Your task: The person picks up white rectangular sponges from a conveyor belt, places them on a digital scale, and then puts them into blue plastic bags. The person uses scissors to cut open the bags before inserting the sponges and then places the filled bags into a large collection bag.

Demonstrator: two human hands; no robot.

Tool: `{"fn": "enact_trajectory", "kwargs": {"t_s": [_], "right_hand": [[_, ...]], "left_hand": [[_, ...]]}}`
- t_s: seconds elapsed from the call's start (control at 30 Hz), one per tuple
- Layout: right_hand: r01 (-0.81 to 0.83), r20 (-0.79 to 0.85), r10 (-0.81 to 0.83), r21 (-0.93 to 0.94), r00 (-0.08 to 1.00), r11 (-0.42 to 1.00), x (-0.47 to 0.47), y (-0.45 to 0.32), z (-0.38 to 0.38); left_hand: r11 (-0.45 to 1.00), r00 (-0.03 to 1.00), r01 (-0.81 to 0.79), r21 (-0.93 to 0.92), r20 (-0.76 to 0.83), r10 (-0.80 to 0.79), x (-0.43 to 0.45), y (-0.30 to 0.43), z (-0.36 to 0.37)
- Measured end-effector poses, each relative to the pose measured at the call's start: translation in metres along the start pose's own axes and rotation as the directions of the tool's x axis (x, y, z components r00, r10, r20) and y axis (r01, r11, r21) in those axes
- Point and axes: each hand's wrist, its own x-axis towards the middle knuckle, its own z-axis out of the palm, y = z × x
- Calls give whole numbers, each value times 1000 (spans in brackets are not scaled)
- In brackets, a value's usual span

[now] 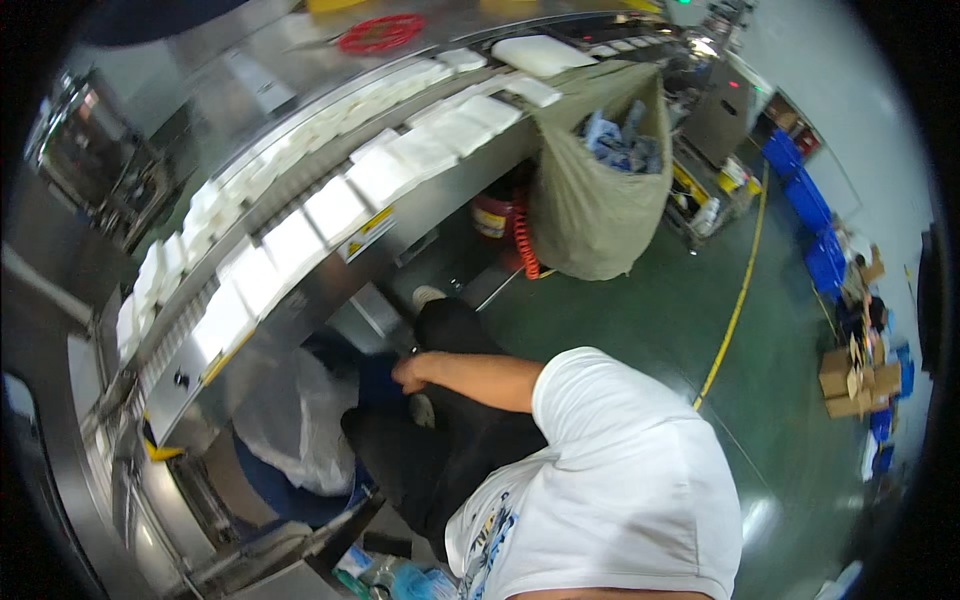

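Observation:
My right hand (409, 373) hangs low near my knees, over a dark blue surface; its fingers are blurred, and whether it holds anything cannot be told. My left hand is out of view. Beyond my knees stands a blue bin (289, 501) with a translucent plastic liner (300, 420), left of the hand. Above them a curved metal conveyor (442, 184) runs from lower left to upper right. Flat white packs or pads (296, 241) lie in a row along its near side. More white pieces (300, 129) line its far side.
A large beige sack (600, 217) holding bluish plastic hangs at the conveyor's right. Beside it are a red container (493, 214) and a coiled orange hose (523, 236). Blue crates (806, 199) and cardboard boxes (859, 382) stand along the right wall. A red coil (381, 34) lies on the metal surface.

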Motion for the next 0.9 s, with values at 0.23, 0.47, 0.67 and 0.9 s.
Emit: {"fn": "enact_trajectory", "kwargs": {"t_s": [0.23, 0.47, 0.67, 0.9], "right_hand": [[-10, 46, 11, -18, 999, 1000, 6, -2, -12], [57, -51, -49, 174, 998, 983, 8, 0, -6], [28, -4, -28, 264, 1000, 964, -20, 5, 9], [30, -75, -14, 216, 997, 976, -10, 34, -4]], "left_hand": [[999, 997, 32, -23, 65, -31, 39, -11, 33], [966, 971, 185, -181, -118, -208, 18, -135, -217], [905, 865, 316, -284, -306, -397, -127, -179, -319], [880, 827, 344, -327, -339, -449, -140, -100, -228]]}}
